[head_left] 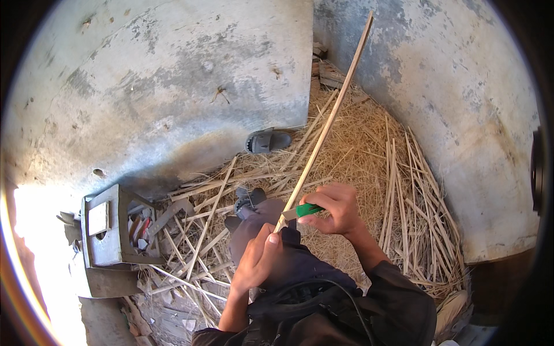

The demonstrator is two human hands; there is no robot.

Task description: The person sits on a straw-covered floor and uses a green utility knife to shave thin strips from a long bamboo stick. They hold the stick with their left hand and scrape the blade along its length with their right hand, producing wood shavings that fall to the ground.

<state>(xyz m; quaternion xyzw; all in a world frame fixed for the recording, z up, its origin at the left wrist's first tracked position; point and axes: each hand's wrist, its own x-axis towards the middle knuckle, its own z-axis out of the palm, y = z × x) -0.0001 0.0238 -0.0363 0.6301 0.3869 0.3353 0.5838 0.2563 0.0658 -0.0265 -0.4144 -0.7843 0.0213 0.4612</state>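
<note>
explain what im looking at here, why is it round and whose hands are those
This is one picture from a wide fisheye camera worn on a person's head, looking down, so the edges curve and darken. The two bare hands are the wearer's own. The left hand grips the near end of a long thin cane strip over the knee. The right hand holds a green-handled knife against that strip. The ground is covered with straw and split strips between grey concrete walls. A grey sandal lies by the wall, and a small box of tools sits to the left.

Long pale bamboo strip angled up; green-handled knife at base (blade on it).
</note>
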